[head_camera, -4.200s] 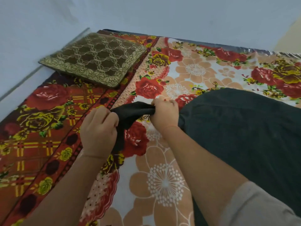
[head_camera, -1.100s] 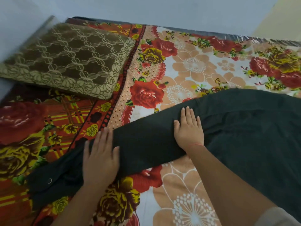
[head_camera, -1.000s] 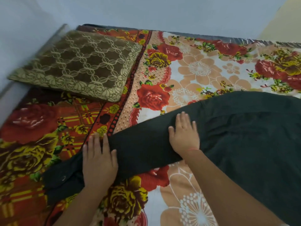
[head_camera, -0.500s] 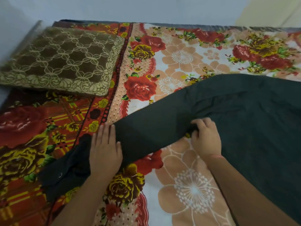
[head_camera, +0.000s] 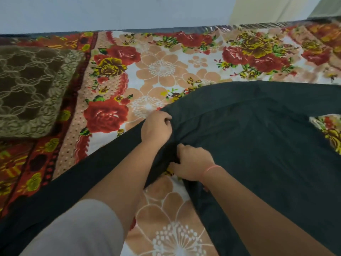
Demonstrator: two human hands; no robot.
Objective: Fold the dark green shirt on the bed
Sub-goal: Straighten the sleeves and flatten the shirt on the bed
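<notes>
Dark green shirt (head_camera: 258, 145) pinched at sleeve (head_camera: 77, 182) root by left hand (head_camera: 156, 126) and right hand (head_camera: 191, 163). Sleeve fold judged underway; sleeve to be laid inward next.

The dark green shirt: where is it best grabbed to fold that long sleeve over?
At the junction where the sleeve meets the body of the dark green shirt, coming from the near edge. The left hand pinches its far edge, the right hand the underarm; the sleeve lies flat and long, so it should hinge there.
</notes>
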